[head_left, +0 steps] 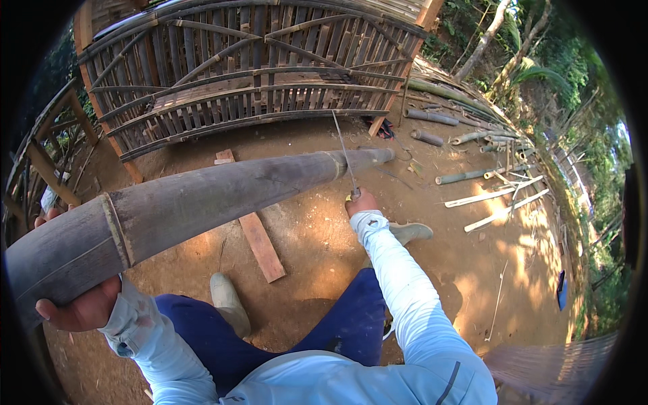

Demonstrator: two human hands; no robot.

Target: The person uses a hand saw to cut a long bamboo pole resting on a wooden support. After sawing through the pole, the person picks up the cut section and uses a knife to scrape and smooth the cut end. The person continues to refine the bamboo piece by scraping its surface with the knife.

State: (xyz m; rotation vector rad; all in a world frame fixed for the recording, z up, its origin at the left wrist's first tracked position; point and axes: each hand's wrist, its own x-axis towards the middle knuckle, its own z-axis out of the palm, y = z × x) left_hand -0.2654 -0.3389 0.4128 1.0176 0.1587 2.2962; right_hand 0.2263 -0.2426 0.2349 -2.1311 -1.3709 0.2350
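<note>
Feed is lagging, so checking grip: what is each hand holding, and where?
Left hand cradles the bamboo pole under its thick near end. Right hand grips the handle of a thin blade.

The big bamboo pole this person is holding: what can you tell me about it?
The bamboo pole is thick, grey-brown and dry-looking, with pale node rings. It lies nearly level above the dirt ground, narrowing toward its far end by the bamboo fence. The left hand cradles its thick near end from below. The right hand holds a thin blade against its far part.
</note>
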